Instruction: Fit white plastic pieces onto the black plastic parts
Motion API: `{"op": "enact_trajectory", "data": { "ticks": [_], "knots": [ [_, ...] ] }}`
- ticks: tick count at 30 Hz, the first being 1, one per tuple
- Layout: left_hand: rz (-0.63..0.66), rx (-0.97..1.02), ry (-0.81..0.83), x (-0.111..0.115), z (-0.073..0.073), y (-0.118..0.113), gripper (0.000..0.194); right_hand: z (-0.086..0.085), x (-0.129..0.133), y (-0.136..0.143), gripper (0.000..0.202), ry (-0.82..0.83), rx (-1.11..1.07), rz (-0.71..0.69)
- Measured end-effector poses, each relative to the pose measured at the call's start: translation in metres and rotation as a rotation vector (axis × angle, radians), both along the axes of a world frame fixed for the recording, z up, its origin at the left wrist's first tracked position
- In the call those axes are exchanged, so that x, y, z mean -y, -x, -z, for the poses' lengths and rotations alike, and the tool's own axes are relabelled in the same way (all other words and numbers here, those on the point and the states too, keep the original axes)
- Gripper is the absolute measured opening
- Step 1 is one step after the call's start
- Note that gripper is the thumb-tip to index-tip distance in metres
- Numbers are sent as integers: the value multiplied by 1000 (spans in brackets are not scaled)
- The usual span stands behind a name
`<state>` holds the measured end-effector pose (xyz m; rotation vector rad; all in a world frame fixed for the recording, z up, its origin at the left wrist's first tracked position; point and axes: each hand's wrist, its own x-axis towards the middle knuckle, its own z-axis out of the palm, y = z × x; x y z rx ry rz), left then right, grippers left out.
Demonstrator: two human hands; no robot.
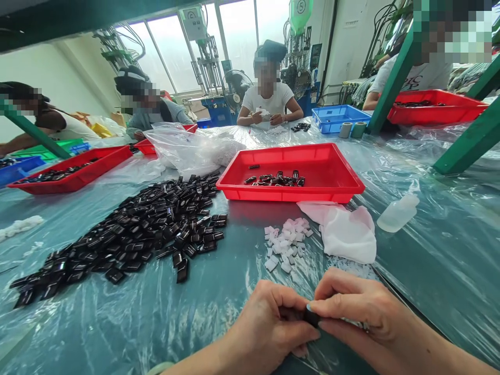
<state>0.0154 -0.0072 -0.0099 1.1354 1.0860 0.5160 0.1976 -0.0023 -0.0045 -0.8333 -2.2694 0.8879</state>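
Observation:
My left hand (269,325) and my right hand (363,310) meet low in the view, both closed. Between their fingertips is a small black plastic piece (311,315), mostly covered by the fingers. A bit of pale blue shows at my right fingertips; I cannot make out what it is. Just beyond the hands lies a small heap of translucent white plastic bits (287,242). Beside that heap sits a crumpled white cloth (347,234) with a pinkish edge. A big pile of glossy black plastic pieces (144,229) spreads across the table to the left.
A red tray (289,195) holding some black pieces stands beyond the heap. A translucent bottle (398,213) lies at right. Green posts (469,140) rise from the plastic-covered table (128,328). Clear plastic bags (191,148) and a blue tray (339,120) are farther back. Several people sit around.

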Motion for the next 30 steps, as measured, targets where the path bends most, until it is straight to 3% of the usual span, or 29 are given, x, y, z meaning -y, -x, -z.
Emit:
{"op": "enact_trajectory", "data": {
  "ticks": [8, 14, 18, 22, 30],
  "knots": [
    [-92, 31, 25, 2, 4, -3, 9, -11, -11, -13, 12, 57, -22, 176],
    [-84, 10, 1, 1, 3, -4, 10, -6, -14, -14, 18, -13, 196, 222],
    [-66, 10, -23, 1, 2, -2, 9, -2, -12, -16, 22, -24, 308, 146],
    [-69, 17, -18, 2, 3, -2, 9, 5, -8, -14, 23, -76, 360, 136],
    [-61, -3, -23, 1, 3, -3, 9, 16, -1, 0, 20, -271, 379, 245]
  ]
}}
